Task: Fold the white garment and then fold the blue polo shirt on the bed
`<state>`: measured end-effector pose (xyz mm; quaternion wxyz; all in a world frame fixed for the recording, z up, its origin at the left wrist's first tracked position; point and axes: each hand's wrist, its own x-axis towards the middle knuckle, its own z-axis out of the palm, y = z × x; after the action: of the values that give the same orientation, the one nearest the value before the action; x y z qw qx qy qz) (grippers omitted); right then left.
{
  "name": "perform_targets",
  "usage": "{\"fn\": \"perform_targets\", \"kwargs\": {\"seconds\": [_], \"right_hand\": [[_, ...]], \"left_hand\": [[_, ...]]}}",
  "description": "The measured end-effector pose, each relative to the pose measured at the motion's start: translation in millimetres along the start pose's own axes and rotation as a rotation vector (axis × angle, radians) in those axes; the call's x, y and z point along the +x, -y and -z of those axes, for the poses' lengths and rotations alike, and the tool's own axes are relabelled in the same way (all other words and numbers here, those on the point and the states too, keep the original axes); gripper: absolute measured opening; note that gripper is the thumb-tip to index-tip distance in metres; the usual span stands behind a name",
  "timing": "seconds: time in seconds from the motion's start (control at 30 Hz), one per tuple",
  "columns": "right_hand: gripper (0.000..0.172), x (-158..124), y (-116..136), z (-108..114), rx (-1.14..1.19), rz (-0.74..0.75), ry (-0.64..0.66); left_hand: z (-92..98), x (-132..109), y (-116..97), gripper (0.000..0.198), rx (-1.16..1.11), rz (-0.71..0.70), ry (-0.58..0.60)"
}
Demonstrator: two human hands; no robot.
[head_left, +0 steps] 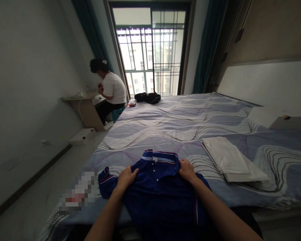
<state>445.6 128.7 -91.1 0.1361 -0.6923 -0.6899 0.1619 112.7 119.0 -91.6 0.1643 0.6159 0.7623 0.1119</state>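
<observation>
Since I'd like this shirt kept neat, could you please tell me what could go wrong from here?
The left hand and right hand grip the blue shirt on either side of its collar, so uneven pulling might skew it. The sleeve beyond the left hand looks bunched and could crease. The shirt's lower part runs out of the picture toward the near side of the bed, so it might slip if released.

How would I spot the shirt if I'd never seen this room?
Find the bed spread with a wavy-lined pattern. At its near edge, the left hand and right hand hold a dark blue shirt. Unlike the plain, folded pale item to its right, it has a striped collar and white buttons.
</observation>
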Motion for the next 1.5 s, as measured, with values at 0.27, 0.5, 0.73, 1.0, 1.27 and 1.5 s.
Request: {"fn": "perform_targets", "kwargs": {"seconds": [0.27,0.5,0.73,1.0,1.27,1.5], "right_hand": [[0.066,41,50,-14,0.215,-0.103,-0.010],[0.019,54,7,-16,0.233,-0.095,0.091],[0.028,95,-1,-22,-0.059,-0.036,-0.155],[0.028,193,3,-29,-0.188,-0.019,-0.202],[0.031,298,-6,-33,-0.237,0.006,-0.247],[0.043,339,-1,-28,-0.287,-0.065,-0.175]], "left_hand": [[-6.0,27,-32,0.064,-0.030,0.067,-0.025],[-19.2,34,-27,0.037,0.065,-0.127,-0.080],[-18.8,94,-43,0.036,0.110,-0.284,-0.134],[-15.0,194,-64,0.038,0.169,-0.298,-0.164],[-19.1,296,-81,0.038,0.206,-0.337,-0.196],[-17.8,346,-90,0.042,0.215,-0.283,-0.155]]}}
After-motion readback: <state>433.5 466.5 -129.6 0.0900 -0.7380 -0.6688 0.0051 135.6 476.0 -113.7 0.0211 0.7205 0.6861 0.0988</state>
